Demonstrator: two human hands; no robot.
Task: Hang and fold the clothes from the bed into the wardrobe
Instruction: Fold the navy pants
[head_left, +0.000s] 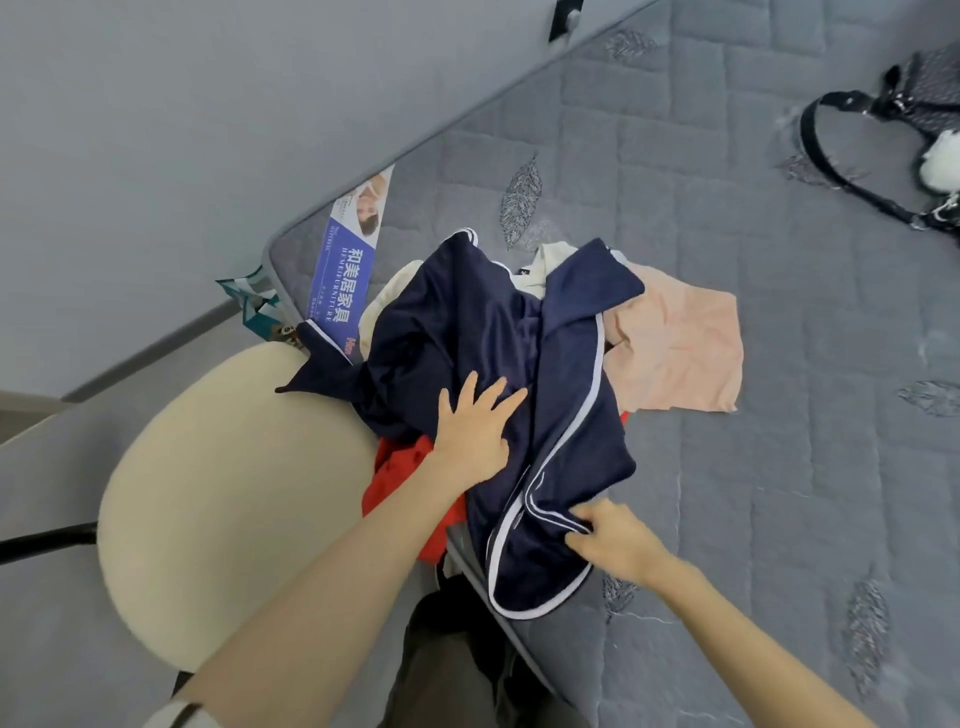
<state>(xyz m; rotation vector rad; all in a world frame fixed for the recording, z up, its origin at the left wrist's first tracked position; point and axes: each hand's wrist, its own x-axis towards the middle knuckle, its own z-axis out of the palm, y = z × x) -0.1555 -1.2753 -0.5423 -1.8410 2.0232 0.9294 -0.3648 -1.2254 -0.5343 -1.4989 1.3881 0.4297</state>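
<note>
A navy garment with white piping (467, 322) lies spread over a pile of clothes at the corner of the grey quilted bed (779, 364). My left hand (475, 426) rests flat on it with fingers spread. My right hand (613, 540) pinches the navy garment's piped edge near the bed's front side. Under the navy piece lie a peach garment (680, 348), a cream garment (550, 260) and a red garment (400, 473) that hangs over the bed edge. The wardrobe is out of view.
A cream round chair seat (223, 493) stands left of the bed corner, close to the pile. A black bag with a strap (883, 130) lies at the bed's far right. A grey wall (182, 130) runs along the bed's left side.
</note>
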